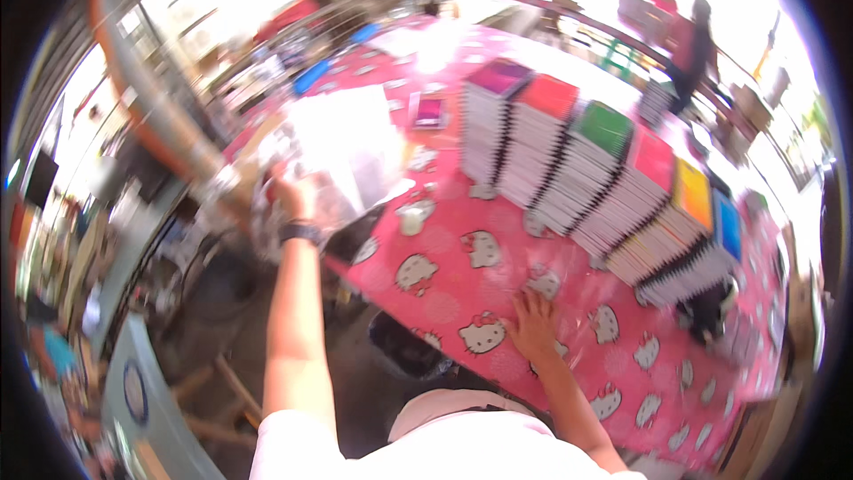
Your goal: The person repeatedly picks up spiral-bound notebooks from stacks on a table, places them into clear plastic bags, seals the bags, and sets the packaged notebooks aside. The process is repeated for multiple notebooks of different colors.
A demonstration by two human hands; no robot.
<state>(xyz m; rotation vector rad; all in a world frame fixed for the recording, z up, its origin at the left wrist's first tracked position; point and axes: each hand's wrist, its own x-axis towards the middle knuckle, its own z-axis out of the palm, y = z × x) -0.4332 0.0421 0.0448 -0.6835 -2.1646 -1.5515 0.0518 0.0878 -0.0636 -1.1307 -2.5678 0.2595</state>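
Note:
My left hand (298, 199), with a dark band at the wrist, reaches out to the table's left edge. Its fingers are blurred but look closed on crumpled clear plastic (263, 229), which spreads around the hand. Bright white sheets (342, 138) lie just beyond it, washed out by glare. Flat on the pink cloth, my right hand (536, 329) rests with its fingers apart, holding nothing. Past it stand tall stacks of spiral-bound notebooks (569, 156) in a curved row, with purple, red, green, yellow and blue covers on top.
A pink cloth with white cat faces covers the table (426, 276). On it lie a small purple card (429, 112) and a blue item (311, 76). An orange-brown post (147, 116) rises at the left. A grey-blue plastic chair (147, 396) stands lower left. A person (693, 53) is far right.

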